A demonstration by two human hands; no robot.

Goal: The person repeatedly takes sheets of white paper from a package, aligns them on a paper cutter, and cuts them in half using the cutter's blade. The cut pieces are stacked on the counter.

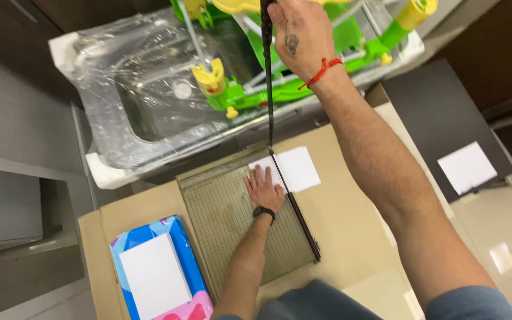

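You are pinning a white rectangular paper sheet (pixel 291 168) flat on the olive gridded board of a guillotine paper cutter (pixel 232 219) with your left hand (pixel 264 188), palm down and fingers spread, holding nothing, only pressing. The sheet is lying at 12 o'clock from that hand, straddling the cutting edge, with its larger part overhanging toward 3 o'clock. Your right hand (pixel 301 37) is gripping the raised black cutter arm (pixel 267 71) up at 12 o'clock, fist closed round the handle. Risk, as I am judging it: your left fingertips are sitting just beside the blade line, so a drop could be nicking them. Light pressure could also be letting the sheet skew, giving a crooked cut. A blue and pink box with a white pad (pixel 158 274) is lying at 8 o'clock on the brown cardboard surface (pixel 351 213), well apart.
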